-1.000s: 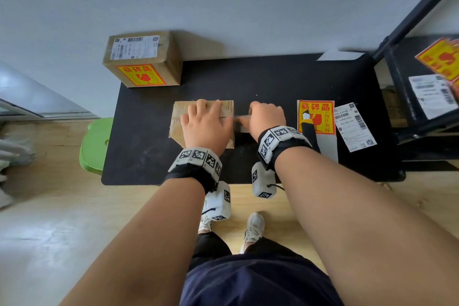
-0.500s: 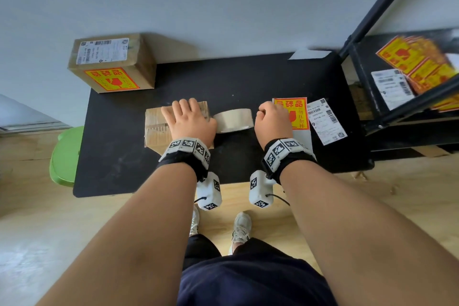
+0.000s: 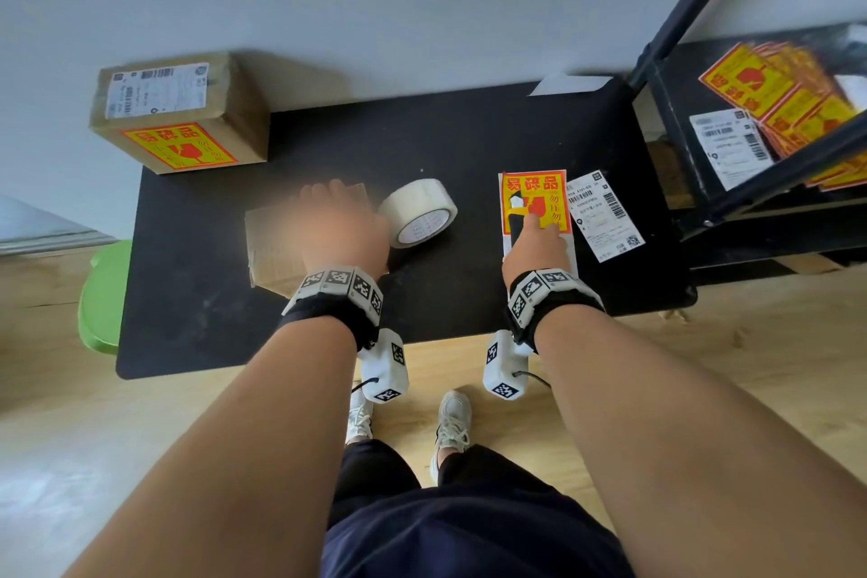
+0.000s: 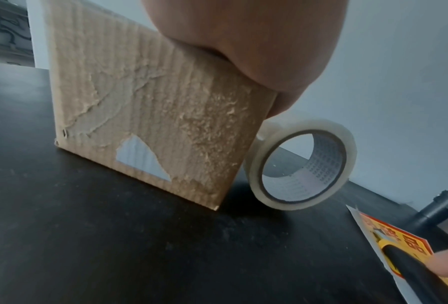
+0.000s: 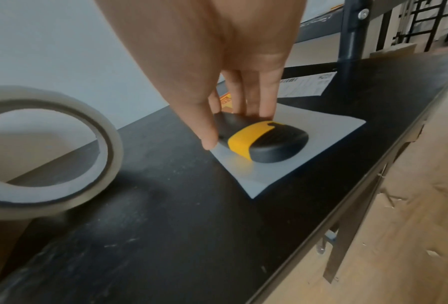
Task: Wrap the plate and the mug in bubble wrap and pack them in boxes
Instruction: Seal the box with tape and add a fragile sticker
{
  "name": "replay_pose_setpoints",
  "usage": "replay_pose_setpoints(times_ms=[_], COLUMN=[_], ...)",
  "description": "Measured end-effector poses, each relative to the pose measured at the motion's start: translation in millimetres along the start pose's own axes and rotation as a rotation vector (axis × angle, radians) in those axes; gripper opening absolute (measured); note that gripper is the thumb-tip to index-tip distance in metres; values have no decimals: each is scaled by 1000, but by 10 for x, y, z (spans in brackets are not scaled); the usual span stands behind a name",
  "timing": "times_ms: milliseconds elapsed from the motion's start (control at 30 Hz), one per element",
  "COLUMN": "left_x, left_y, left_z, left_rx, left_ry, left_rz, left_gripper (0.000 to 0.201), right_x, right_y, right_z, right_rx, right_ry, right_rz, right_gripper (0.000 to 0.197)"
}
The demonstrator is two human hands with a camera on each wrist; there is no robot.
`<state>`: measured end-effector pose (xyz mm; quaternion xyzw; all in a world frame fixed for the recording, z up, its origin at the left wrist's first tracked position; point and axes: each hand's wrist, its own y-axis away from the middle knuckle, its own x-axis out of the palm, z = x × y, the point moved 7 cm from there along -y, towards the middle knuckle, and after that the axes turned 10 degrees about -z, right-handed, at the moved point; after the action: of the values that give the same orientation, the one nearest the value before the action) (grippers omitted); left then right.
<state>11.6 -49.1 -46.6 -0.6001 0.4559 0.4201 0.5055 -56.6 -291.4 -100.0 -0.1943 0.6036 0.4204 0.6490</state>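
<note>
A small cardboard box (image 3: pixel 269 249) (image 4: pixel 144 115) stands on the black table (image 3: pixel 469 131). My left hand (image 3: pixel 340 228) lies flat on its top, the thumb hanging over the right corner. A roll of clear tape (image 3: pixel 417 211) (image 4: pixel 300 164) (image 5: pixel 43 148) leans against the box's right side. To the right, my right hand (image 3: pixel 535 244) (image 5: pixel 233 121) pinches a black and yellow utility knife (image 5: pixel 264 142) between thumb and fingers. The knife lies on a yellow fragile sticker sheet (image 3: pixel 539 197). Plate, mug and bubble wrap are not in view.
A sealed, labelled cardboard box (image 3: pixel 178 113) sits at the table's back left corner. A shipping label (image 3: pixel 603 214) lies right of the sticker sheet. A black metal shelf (image 3: pixel 680 61) with more stickers (image 3: pixel 788 94) stands at the right. A green stool (image 3: pixel 103 296) is left of the table.
My right hand let go of the tape roll at the box and moved right onto the knife. The roll now rests beside the box. My left hand stays on the box.
</note>
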Motion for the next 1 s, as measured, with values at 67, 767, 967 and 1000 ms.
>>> replay_pose_setpoints(times_ms=[67,767,967,1000], left_x=[1,-203,-161,-151], left_y=[-2,104,143,142], left_z=[-3,132,173,176], left_rx=[2,71,85,92], left_ry=[-7,163,148,145], left_rz=[2,240,321,337], left_gripper=[48,52,53,53], right_x=[-4,-477,-367,-359], right_y=[-7,423,647,667], right_z=[4,992,1103,1118], right_rx=[-16,-308,-360,-369], right_ry=[12,-449,-258,-241], right_rz=[14,105,268,269], right_gripper=[60,36,66,66])
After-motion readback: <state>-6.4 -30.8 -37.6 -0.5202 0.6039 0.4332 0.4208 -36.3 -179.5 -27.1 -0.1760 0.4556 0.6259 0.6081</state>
